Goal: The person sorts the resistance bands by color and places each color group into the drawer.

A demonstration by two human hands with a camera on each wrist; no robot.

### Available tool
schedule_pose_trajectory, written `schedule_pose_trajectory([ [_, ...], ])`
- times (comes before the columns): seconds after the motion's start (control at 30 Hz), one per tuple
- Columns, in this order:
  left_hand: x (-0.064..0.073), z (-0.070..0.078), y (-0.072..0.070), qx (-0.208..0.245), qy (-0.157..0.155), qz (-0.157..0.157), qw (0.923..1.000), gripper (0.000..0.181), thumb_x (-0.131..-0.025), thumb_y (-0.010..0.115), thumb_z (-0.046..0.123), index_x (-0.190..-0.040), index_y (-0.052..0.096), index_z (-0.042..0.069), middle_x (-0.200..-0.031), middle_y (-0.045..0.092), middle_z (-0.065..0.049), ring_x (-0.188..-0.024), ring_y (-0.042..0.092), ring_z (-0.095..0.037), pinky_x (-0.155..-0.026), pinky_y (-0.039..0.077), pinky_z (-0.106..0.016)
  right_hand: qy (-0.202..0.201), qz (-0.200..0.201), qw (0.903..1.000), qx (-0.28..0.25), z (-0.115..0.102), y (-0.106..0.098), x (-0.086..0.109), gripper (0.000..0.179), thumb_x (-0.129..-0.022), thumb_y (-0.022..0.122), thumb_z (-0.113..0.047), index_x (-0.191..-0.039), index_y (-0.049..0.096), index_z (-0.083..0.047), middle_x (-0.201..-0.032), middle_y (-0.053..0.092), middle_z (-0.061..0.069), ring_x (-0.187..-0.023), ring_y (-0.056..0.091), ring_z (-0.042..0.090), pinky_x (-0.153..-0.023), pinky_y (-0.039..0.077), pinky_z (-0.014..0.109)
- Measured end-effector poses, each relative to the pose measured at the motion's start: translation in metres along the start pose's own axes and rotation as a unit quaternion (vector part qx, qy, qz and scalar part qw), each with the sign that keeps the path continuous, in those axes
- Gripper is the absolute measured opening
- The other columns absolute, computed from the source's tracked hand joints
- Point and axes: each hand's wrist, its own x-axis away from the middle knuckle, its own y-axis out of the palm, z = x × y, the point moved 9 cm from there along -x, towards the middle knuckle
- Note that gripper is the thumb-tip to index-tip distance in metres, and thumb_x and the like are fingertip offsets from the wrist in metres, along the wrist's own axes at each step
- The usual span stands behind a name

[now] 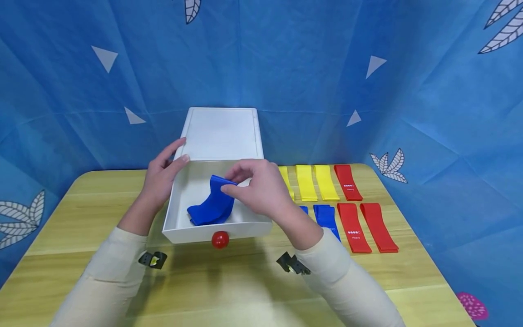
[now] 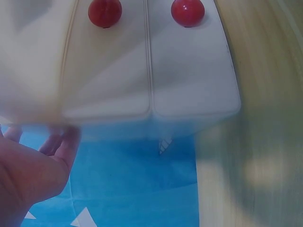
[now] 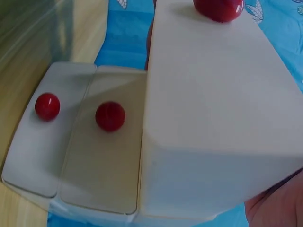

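A white drawer cabinet [image 1: 222, 131] stands on the table with its top drawer [image 1: 185, 235] pulled out. Inside that drawer is a blue resistance band [image 1: 212, 206], its lower part lying on the drawer floor. My right hand [image 1: 263, 188] pinches the band's raised upper end between thumb and fingers. At the cabinet's left side rests my left hand [image 1: 159, 177], fingers extended along the edge by the drawer. A red knob [image 1: 220, 240] sits on the drawer front. In the right wrist view, the drawer hides most of my right hand [image 3: 279, 203].
Two lower drawers with red knobs [image 2: 105, 13] are closed. Right of the cabinet lie yellow bands [image 1: 306, 182], red bands [image 1: 353, 228] and blue bands [image 1: 327, 220] in two rows, partly hidden by my right arm. A blue curtain [image 1: 261, 54] hangs behind the wooden table [image 1: 102, 195].
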Motion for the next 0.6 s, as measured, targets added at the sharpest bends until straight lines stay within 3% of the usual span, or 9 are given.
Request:
schedule_pose_trajectory([
  [0.27, -0.002, 0.001, 0.0, 0.014, 0.014, 0.002, 0.9998, 0.057, -0.103, 0.052, 0.043, -0.156, 0.036, 0.03, -0.154, 0.037, -0.012, -0.121, 0.051, -0.039, -0.085, 0.053, -0.05, -0.009, 0.017, 0.9982, 0.057, 0.003, -0.008, -0.002, 0.016, -0.084, 0.083, -0.026, -0.096, 0.076, -0.019, -0.087, 0.07, -0.011, -0.092, 0.064, 0.012, -0.077, 0.05, 0.035],
  [0.6, -0.002, -0.001, 0.0, 0.018, 0.012, -0.001, 0.9998, 0.058, -0.103, 0.053, 0.042, -0.157, 0.035, 0.032, -0.152, 0.038, -0.012, -0.121, 0.052, -0.039, -0.081, 0.055, -0.045, -0.015, 0.06, 0.9973, 0.041, 0.02, -0.028, -0.002, 0.014, -0.086, 0.081, -0.024, -0.098, 0.077, -0.017, -0.092, 0.072, -0.008, -0.095, 0.062, 0.014, -0.072, 0.052, 0.033],
])
